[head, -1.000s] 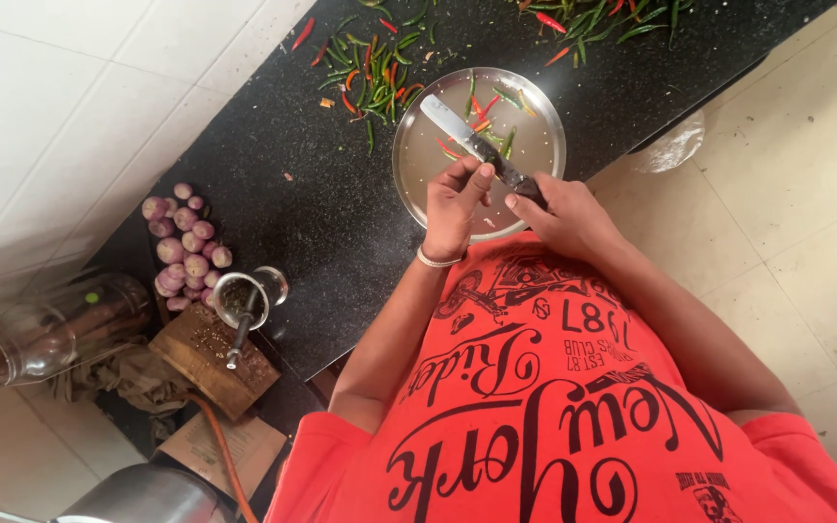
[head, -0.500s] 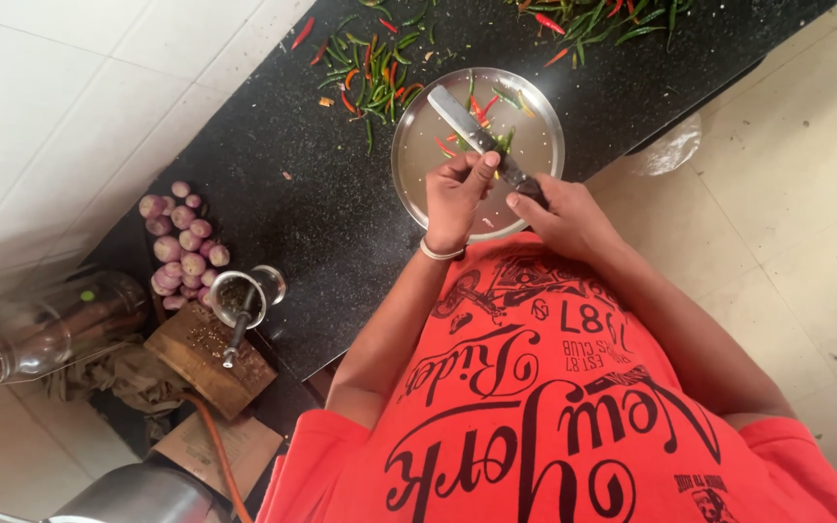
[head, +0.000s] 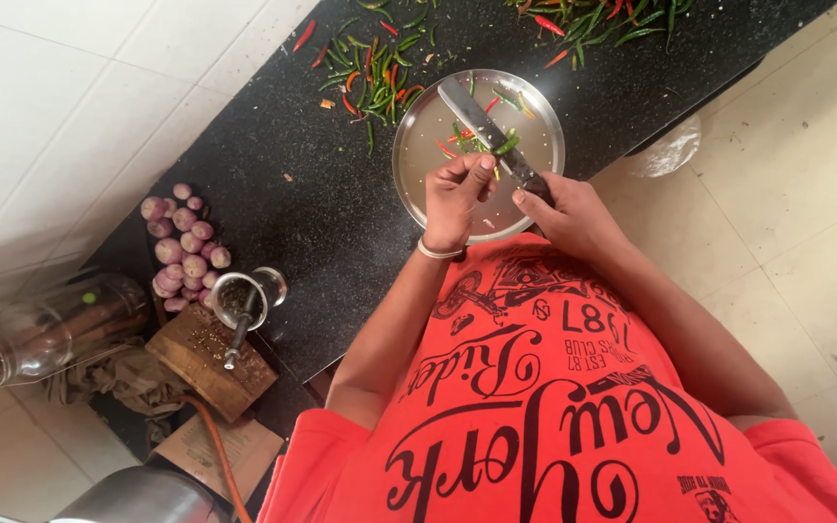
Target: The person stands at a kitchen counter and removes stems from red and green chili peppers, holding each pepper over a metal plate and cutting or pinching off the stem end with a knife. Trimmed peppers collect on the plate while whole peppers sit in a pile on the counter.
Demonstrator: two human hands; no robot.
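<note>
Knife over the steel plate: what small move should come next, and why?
Probably press the knife down through the green chili. The right hand grips the handle, the blade lies across the steel plate, and the left hand pinches nearby.

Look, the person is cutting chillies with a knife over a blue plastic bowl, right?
Not quite. The head view shows a round steel plate, not a blue plastic bowl. The right hand holds the knife over it, and the left hand pinches a green chilli.
</note>
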